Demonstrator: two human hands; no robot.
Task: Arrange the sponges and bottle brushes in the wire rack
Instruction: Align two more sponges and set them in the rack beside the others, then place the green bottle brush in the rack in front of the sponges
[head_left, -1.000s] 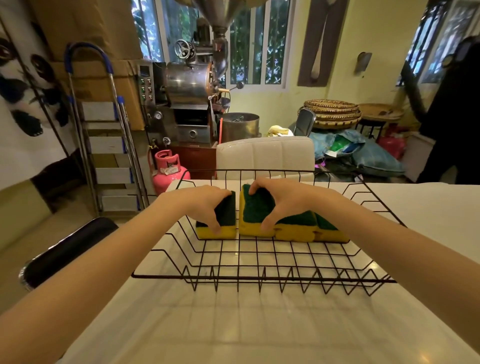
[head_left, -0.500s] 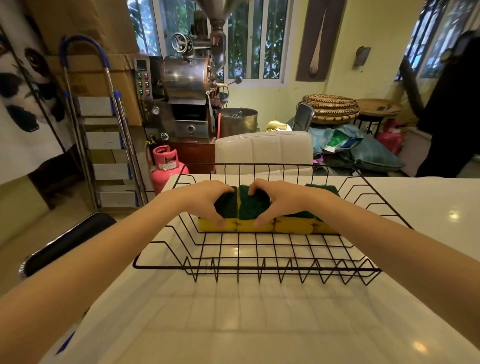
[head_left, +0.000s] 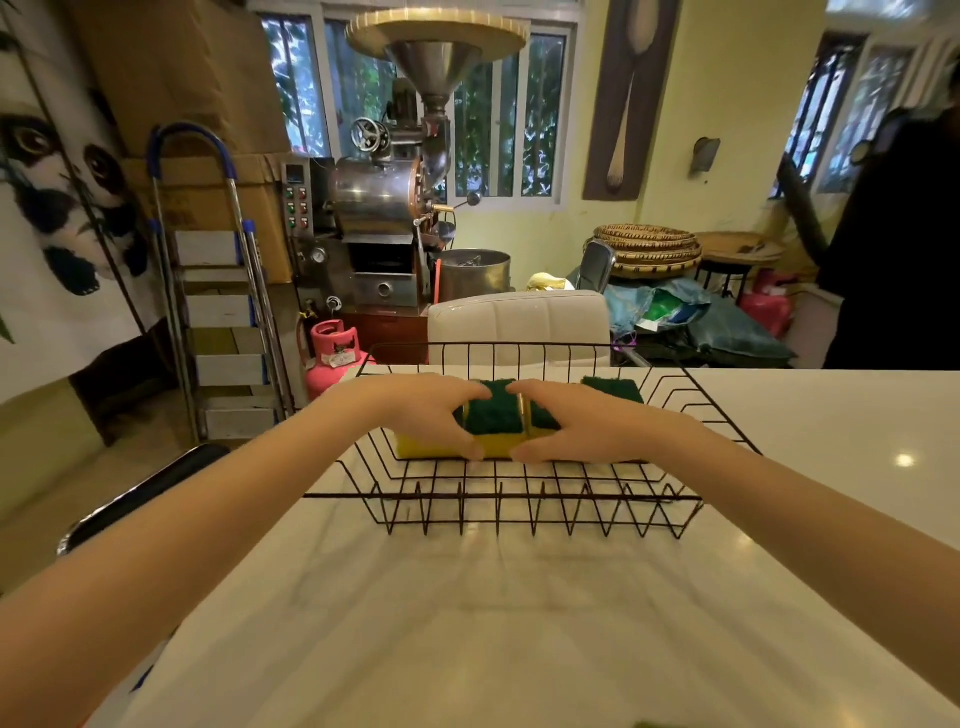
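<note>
1. The room is crowded: a metal roasting machine and a folding stepladder stand behind a glossy white worktop.
2. On the worktop sits a black wire rack, and in it lies a row of yellow sponges with green scouring tops.
3. One second ago two sponges stood apart with one of them tilted; now they are pushed together and lie flat, touching side by side.
4. I judge the sponge row is almost finished. No bottle brushes are visible, so that part is not yet done.
5. The row's long axis runs left to right along the rack's far half, green faces up.
6. The left hand is half curled, pressing the left sponge between thumb and fingers.
7. The right hand does the same from the other side.
</note>
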